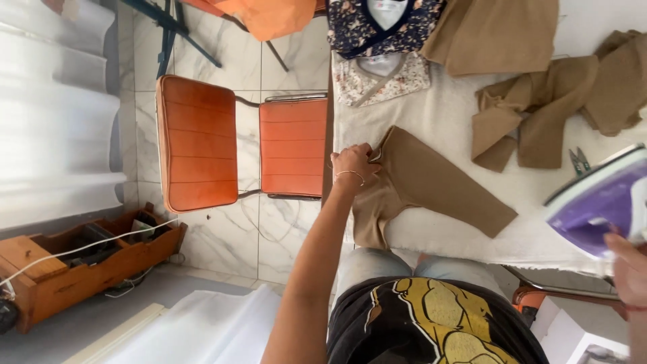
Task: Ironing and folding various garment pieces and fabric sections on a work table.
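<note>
A tan knit garment (431, 185) lies spread on the white padded table (445, 114). My left hand (354, 164) pinches its edge near the table's left side, fingers closed on the fabric. At the frame's right edge, my right hand (630, 269) grips a purple and white steam iron (600, 202), held above the table's near right part, apart from the garment.
More tan pieces (552, 101) lie crumpled at the right, a flat tan piece (495, 34) at the top. Two folded floral garments (381, 40) sit at the top left. Small green snips (578, 160) rest by the iron. An orange chair (236, 145) stands left of the table.
</note>
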